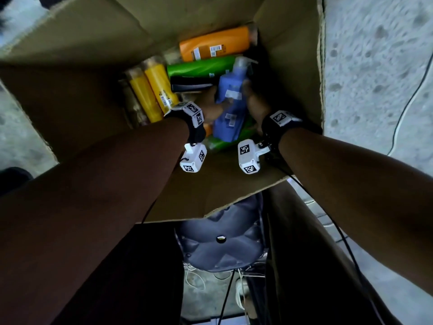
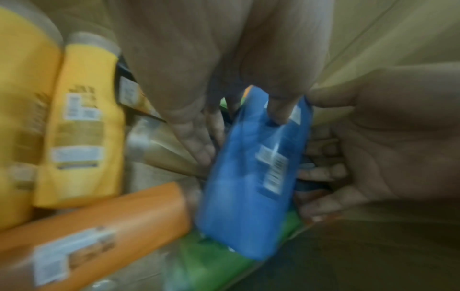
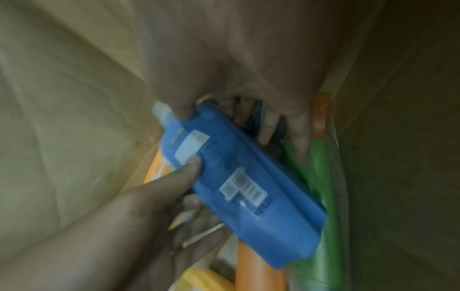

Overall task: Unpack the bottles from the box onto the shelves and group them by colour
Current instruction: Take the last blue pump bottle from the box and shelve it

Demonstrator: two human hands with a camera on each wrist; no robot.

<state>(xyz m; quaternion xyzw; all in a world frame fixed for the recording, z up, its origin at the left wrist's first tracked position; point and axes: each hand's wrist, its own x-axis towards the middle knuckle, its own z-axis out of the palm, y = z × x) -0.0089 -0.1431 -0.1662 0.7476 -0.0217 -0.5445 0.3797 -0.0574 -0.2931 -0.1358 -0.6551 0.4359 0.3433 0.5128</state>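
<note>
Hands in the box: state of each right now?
Left hand: holding the blue bottle, thumb on its label.
Right hand: holding the same blue bottle.

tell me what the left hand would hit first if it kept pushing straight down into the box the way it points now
Probably the black bottle lying just beyond the left hand, which holds the blue bottle; the green bottle lies past that. Depth is unclear, so this is a judgement.

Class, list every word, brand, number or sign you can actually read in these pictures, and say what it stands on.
No text is legible in any view.
Blue bottle: white barcode stickers, digits too blurred.
Orange bottle: barcode label, too small.
Yellow bottles: dark print and labels, blurred.
Wrist cameras: black-and-white square marker patterns, no words.
</note>
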